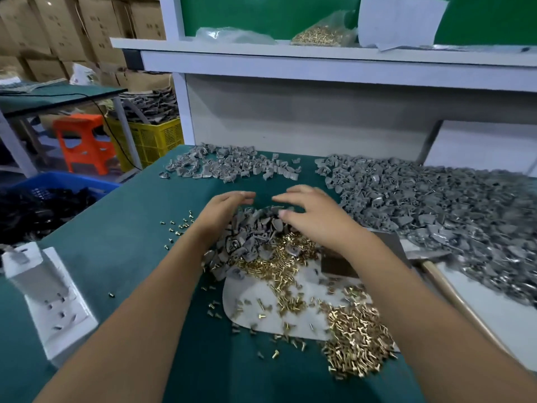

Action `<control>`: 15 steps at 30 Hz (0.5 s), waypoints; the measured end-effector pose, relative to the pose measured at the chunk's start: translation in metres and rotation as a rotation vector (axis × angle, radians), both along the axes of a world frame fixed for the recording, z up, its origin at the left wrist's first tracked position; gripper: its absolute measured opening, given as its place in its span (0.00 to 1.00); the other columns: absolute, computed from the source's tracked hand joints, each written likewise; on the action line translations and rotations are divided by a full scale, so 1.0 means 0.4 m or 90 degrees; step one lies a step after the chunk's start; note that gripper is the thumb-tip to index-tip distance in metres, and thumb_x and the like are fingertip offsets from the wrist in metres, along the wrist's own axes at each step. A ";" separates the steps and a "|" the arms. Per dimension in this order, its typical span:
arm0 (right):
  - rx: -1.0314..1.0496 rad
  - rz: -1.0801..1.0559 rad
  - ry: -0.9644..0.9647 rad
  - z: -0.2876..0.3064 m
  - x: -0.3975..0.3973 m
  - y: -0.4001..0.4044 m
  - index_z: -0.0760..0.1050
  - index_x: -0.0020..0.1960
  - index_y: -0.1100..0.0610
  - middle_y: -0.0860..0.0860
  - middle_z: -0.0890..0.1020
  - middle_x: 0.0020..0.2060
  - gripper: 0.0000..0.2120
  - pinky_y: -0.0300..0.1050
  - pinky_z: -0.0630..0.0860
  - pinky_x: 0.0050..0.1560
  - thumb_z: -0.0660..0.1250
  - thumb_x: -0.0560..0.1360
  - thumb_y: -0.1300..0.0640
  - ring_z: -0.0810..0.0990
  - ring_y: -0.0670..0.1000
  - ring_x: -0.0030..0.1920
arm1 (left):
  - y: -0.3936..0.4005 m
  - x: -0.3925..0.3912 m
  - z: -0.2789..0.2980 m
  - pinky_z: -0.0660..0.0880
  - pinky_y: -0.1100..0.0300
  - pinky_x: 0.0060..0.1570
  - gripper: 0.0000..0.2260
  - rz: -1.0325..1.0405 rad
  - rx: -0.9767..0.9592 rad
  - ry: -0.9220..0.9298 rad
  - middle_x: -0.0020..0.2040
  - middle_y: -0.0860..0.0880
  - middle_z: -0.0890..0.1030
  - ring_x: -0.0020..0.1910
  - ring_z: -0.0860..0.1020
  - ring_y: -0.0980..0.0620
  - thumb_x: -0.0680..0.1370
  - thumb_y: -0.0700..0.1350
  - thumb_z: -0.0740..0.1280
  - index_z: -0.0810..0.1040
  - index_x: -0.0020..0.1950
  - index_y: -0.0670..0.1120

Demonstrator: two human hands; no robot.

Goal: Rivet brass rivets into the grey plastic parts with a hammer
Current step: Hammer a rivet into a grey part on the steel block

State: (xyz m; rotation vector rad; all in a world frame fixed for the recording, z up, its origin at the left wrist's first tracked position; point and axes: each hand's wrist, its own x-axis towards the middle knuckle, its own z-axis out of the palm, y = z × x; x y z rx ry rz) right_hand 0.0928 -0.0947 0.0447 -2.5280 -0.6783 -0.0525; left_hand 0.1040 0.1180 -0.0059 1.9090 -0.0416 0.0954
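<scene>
A small heap of grey plastic parts lies mid-table, mixed at its near side with brass rivets. My left hand cups the heap's left side, fingers loosely bent around its far edge. My right hand rests over the heap's right side with fingers spread and bent. Neither hand grips a single part. More brass rivets pile on a white sheet nearer me. The hammer lies to the right, its wooden handle running toward me beside my right forearm.
A large pile of grey parts covers the right of the green table. A thinner scatter of grey parts lies at the back. A white power strip sits at the left. A dark metal block lies under my right wrist.
</scene>
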 end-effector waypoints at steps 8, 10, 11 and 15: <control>0.081 -0.051 -0.198 -0.099 -0.212 -0.120 0.80 0.58 0.50 0.44 0.78 0.50 0.12 0.44 0.70 0.57 0.65 0.77 0.58 0.71 0.45 0.55 | -0.075 -0.048 0.025 0.69 0.45 0.64 0.12 0.059 0.432 -0.080 0.61 0.54 0.79 0.61 0.75 0.49 0.79 0.54 0.63 0.81 0.59 0.56; 0.070 -0.040 -0.250 -0.117 -0.234 -0.127 0.81 0.54 0.54 0.47 0.79 0.48 0.10 0.47 0.71 0.54 0.67 0.75 0.61 0.73 0.50 0.52 | -0.100 -0.057 0.018 0.69 0.45 0.63 0.11 0.062 0.485 -0.102 0.61 0.52 0.77 0.61 0.74 0.48 0.78 0.52 0.65 0.82 0.59 0.55; 0.064 -0.035 -0.278 -0.120 -0.238 -0.132 0.82 0.53 0.55 0.48 0.79 0.47 0.09 0.48 0.72 0.52 0.67 0.74 0.63 0.74 0.51 0.51 | -0.110 -0.060 0.012 0.69 0.45 0.62 0.11 0.080 0.500 -0.120 0.61 0.51 0.77 0.61 0.74 0.47 0.78 0.50 0.67 0.83 0.58 0.54; 0.072 -0.035 -0.363 -0.118 -0.249 -0.158 0.82 0.49 0.58 0.50 0.80 0.43 0.08 0.47 0.72 0.46 0.66 0.73 0.64 0.76 0.52 0.46 | -0.135 -0.068 0.002 0.71 0.47 0.59 0.06 0.153 0.507 -0.168 0.57 0.49 0.79 0.57 0.76 0.44 0.77 0.47 0.69 0.85 0.51 0.53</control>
